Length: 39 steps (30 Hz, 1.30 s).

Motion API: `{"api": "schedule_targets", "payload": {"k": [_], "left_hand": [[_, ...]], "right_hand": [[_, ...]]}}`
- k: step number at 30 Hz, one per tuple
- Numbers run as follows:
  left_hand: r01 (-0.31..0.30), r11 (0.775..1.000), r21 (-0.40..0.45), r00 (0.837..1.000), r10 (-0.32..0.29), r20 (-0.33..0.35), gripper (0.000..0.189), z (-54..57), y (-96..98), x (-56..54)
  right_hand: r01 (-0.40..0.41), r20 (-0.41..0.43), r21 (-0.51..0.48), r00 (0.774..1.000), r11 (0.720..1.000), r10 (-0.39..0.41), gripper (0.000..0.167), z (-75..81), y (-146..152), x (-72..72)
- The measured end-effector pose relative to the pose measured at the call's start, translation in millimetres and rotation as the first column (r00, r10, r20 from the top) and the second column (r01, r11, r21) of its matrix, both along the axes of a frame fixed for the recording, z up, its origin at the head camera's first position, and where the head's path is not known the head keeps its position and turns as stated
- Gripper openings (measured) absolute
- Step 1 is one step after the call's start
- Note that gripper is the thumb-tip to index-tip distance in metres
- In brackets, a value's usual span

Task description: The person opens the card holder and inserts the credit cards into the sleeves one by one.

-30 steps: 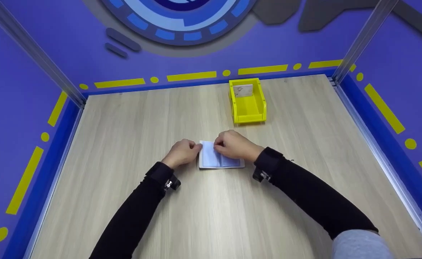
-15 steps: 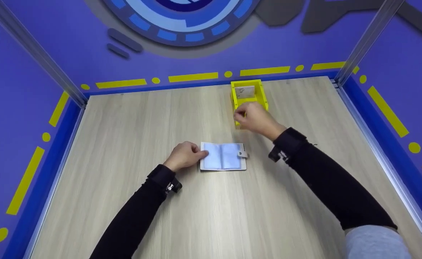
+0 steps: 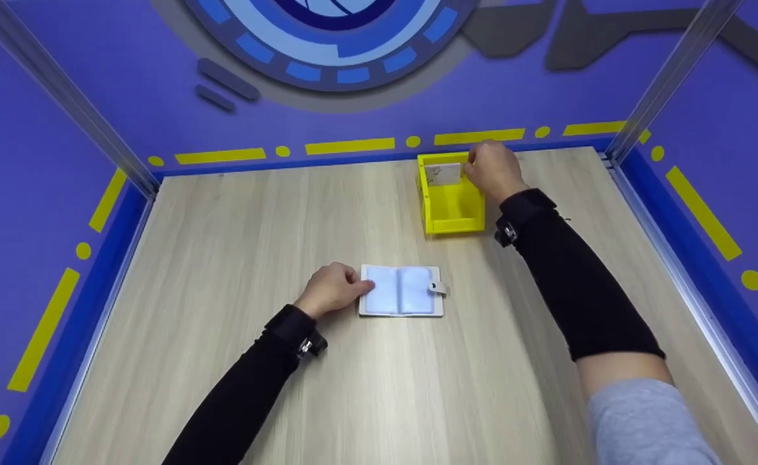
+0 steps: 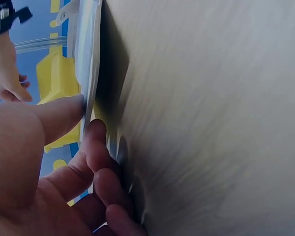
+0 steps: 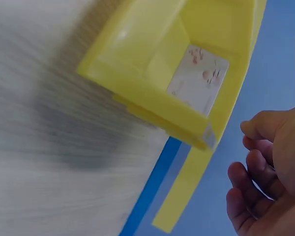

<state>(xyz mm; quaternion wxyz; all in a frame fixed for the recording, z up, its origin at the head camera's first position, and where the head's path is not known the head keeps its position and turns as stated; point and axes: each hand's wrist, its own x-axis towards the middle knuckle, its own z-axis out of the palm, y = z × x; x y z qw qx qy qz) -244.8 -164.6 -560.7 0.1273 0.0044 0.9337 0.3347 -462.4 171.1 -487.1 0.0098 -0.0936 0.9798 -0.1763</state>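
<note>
A small white card holder with clear sleeves lies spread flat on the table, its snap strap on the right side. My left hand pinches its left edge; in the left wrist view the thumb presses on top and the fingertips sit under the cover. Beyond stands a yellow bin, with a white card bearing small reddish-brown marks leaning inside at the back. My right hand hovers by the bin's back right rim. In the right wrist view its fingers are loosely bent, holding nothing, apart from the card.
Blue-purple panels with yellow dashes close off the back and sides of the wooden table. Metal posts stand at the back corners. The bin sits close to the back panel.
My right hand has left the card holder and gone forward and right to the bin's back rim. The left hand stays at the card holder's left edge, which now lies fully in sight.
</note>
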Motion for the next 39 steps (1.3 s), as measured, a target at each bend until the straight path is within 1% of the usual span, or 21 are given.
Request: {"api": "schedule_targets", "payload": {"k": [2, 5, 8, 11, 15, 20, 24, 26, 28, 32, 36, 39], "left_hand": [[-0.006, 1.0, -0.007, 1.0, 0.006, -0.007, 0.041, -0.5, 0.7, 0.4], [-0.013, 1.0, -0.012, 1.0, 0.013, -0.017, 0.042, -1.8, 1.9, 1.0], [-0.021, 1.0, -0.02, 1.0, 0.021, -0.015, 0.042, -3.4, 2.5, 3.1], [-0.023, 0.999, -0.027, 1.0, 0.023, -0.014, 0.043, -4.6, 3.6, 5.6], [-0.022, 0.999, -0.026, 1.0, 0.022, -0.008, 0.042, -5.2, 4.0, 6.6], [-0.023, 0.999, -0.033, 1.0, 0.023, 0.004, 0.043, -3.3, 2.4, 4.1], [-0.023, 0.999, -0.035, 1.0, 0.023, 0.005, 0.045, -4.0, 2.1, 2.2], [-0.017, 0.999, -0.038, 1.0, 0.018, 0.011, 0.045, -4.4, 2.3, 1.4], [-0.01, 0.999, -0.042, 1.0, 0.011, 0.017, 0.045, -5.3, 2.8, 0.9], [-0.012, 0.999, -0.039, 1.0, 0.012, 0.008, 0.045, -5.9, 3.5, 0.7], [-0.021, 0.999, -0.044, 1.0, 0.021, -0.005, 0.045, -5.2, 2.7, 0.9], [-0.024, 0.999, -0.047, 1.0, 0.024, -0.001, 0.044, -5.6, 1.8, 1.7]], "right_hand": [[0.003, -0.027, 0.025, 1.0, 1.0, -0.002, 0.032, -5.2, 2.0, -10.4], [-0.014, -0.057, 0.099, 0.998, 0.995, 0.02, 0.039, -14.9, 2.8, -22.0], [-0.052, -0.071, 0.158, 0.995, 0.986, 0.064, 0.044, -25.1, 0.6, -27.8], [-0.069, -0.072, 0.176, 0.994, 0.982, 0.083, 0.05, -31.2, -1.7, -30.5], [-0.058, -0.054, 0.193, 0.996, 0.98, 0.069, 0.055, -33.7, -4.4, -34.7], [-0.017, -0.013, 0.19, 1.0, 0.982, 0.019, 0.058, -32.3, -9.8, -43.5], [-0.006, -0.003, 0.188, 1.0, 0.982, 0.007, 0.071, -31.8, -14.5, -48.4], [-0.005, 0.004, 0.193, 1.0, 0.981, 0.005, 0.079, -32.0, -15.9, -48.6], [0.004, 0.013, 0.192, 1.0, 0.981, -0.006, 0.082, -31.8, -17.3, -48.4], [0.025, 0.011, 0.197, 1.0, 0.98, -0.027, 0.075, -28.8, -19.0, -48.7], [0.017, -0.013, 0.212, 1.0, 0.977, -0.015, 0.055, -25.0, -19.5, -49.2], [0.013, -0.028, 0.206, 1.0, 0.978, -0.007, 0.041, -24.1, -19.8, -48.8]]}}
